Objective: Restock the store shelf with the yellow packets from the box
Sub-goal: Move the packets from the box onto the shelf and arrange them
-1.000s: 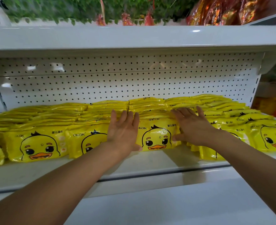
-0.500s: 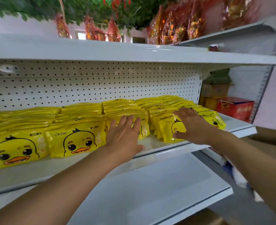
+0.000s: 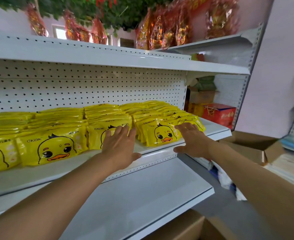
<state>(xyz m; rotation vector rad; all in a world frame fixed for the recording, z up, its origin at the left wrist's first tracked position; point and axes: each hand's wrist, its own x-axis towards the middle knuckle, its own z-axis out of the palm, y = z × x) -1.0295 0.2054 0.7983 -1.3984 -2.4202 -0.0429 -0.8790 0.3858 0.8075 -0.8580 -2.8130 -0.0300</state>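
The shelf (image 3: 156, 149) is running across most of the view, and the packets (image 3: 54, 146) are filling it in overlapping rows from the left edge to near its right end, leaning back toward the pegboard (image 3: 90, 87). Judging by that, the restocking is looking nearly finished, with only a bare strip showing at the right end and along the front lip. A box (image 3: 246, 144) is sitting open on the floor to the right, though its contents are lying outside the view, so how many packets are left is hard to say. The left hand (image 3: 120, 144) is hovering flat with fingers spread, its fingertips just over a front packet, gripping nothing. The right hand (image 3: 193, 141) is likewise lying open, fingers extended over the rightmost row and possibly brushing it, holding nothing.
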